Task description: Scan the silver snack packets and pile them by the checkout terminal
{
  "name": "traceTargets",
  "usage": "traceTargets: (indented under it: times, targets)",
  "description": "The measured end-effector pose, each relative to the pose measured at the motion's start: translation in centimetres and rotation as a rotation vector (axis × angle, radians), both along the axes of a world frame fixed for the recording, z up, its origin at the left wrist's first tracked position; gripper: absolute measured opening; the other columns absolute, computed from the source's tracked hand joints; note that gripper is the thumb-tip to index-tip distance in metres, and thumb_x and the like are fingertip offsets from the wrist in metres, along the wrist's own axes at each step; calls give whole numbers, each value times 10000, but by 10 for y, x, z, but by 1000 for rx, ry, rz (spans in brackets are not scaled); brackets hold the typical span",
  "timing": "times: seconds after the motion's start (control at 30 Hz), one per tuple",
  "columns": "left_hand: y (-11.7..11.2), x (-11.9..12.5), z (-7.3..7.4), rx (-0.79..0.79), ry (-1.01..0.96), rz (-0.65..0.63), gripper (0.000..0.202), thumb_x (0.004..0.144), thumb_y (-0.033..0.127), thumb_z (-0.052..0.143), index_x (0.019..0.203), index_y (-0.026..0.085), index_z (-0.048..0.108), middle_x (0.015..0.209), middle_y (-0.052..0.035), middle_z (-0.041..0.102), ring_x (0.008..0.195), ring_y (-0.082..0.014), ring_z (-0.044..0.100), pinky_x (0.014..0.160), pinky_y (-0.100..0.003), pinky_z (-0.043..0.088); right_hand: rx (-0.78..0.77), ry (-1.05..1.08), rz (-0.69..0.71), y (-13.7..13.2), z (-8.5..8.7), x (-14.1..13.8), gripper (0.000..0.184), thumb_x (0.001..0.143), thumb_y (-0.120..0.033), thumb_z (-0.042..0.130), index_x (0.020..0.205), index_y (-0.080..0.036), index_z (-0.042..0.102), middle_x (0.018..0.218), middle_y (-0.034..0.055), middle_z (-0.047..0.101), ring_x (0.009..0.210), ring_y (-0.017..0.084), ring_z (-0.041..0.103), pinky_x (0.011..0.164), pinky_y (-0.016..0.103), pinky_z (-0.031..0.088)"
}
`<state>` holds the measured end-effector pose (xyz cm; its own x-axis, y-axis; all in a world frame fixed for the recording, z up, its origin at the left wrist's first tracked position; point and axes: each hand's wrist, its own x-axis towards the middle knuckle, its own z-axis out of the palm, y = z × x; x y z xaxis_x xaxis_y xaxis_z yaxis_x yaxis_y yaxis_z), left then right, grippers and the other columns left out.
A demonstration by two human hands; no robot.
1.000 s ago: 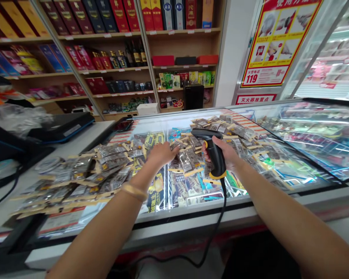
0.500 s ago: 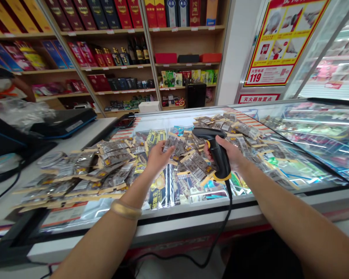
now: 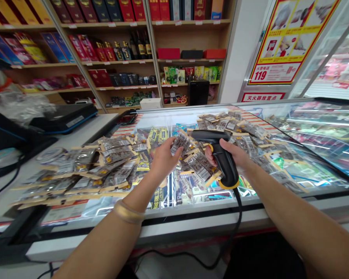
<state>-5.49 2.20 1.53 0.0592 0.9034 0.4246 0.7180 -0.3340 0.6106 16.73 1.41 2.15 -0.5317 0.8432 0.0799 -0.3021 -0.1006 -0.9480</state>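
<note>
My left hand [image 3: 163, 159] is closed on a small clear snack packet [image 3: 182, 142] with a tan header, held up over the glass freezer lid [image 3: 174, 193]. My right hand [image 3: 234, 157] grips a black barcode scanner [image 3: 221, 155] with a yellow collar, and its head points left at the packet. A second packet [image 3: 202, 166] lies tilted just below the scanner head. Its black cable [image 3: 235, 221] hangs over the counter's front edge.
Several piles of the same packets [image 3: 84, 170] cover the freezer lid left and right [image 3: 250, 135]. A black register terminal [image 3: 64, 118] sits at the left. Shelves of boxes and bottles [image 3: 119, 50] stand behind. A red and yellow fire poster [image 3: 282, 42] hangs at the right.
My left hand picked a packet off the pile and raised it toward the scanner. The scanner hand drew slightly nearer to me and to the right.
</note>
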Motion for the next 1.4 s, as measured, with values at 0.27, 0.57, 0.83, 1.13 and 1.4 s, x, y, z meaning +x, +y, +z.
traceTargets:
  times: [0.27, 0.57, 0.83, 1.13, 1.4]
  targets:
    - [1, 2, -2, -29, 18, 31, 291, 827, 309, 543, 1093, 204, 595, 986, -37, 699, 889, -205, 639, 801, -304, 472, -30, -10, -53, -3, 1, -1, 454, 678, -621, 639, 698, -178, 539, 698, 44, 534, 593, 138, 451, 539, 279, 390]
    - [-16, -32, 38, 129, -65, 186, 527, 831, 299, 550, 1329, 153, 457, 1101, -97, 675, 964, -218, 628, 889, -334, 471, -3, 5, -66, -12, 9, -21, 445, 686, -612, 636, 720, -169, 635, 674, 40, 510, 582, 140, 437, 542, 279, 389]
    - [-46, -165, 56, 28, 239, 583, 574, 815, 385, 548, 1351, 203, 453, 1274, -136, 556, 1133, -304, 559, 984, -443, 429, -11, 24, 100, -18, 15, -97, 471, 675, -607, 659, 729, -141, 615, 669, 35, 546, 568, 112, 479, 534, 245, 408]
    - [-51, -197, 37, -378, 673, 578, 641, 866, 577, 357, 1429, 269, 374, 1495, -169, 345, 1312, -428, 371, 1026, -653, 260, -82, 5, 162, -21, 3, -136, 467, 642, -600, 698, 692, -150, 586, 638, 21, 569, 555, 106, 504, 540, 238, 423]
    - [-31, -202, 37, -414, 652, 625, 678, 824, 622, 364, 1416, 293, 401, 1491, -155, 359, 1327, -458, 328, 1025, -701, 184, -108, 20, 148, -19, 1, -126, 456, 654, -593, 680, 700, -148, 588, 606, 8, 534, 529, 101, 472, 507, 235, 415]
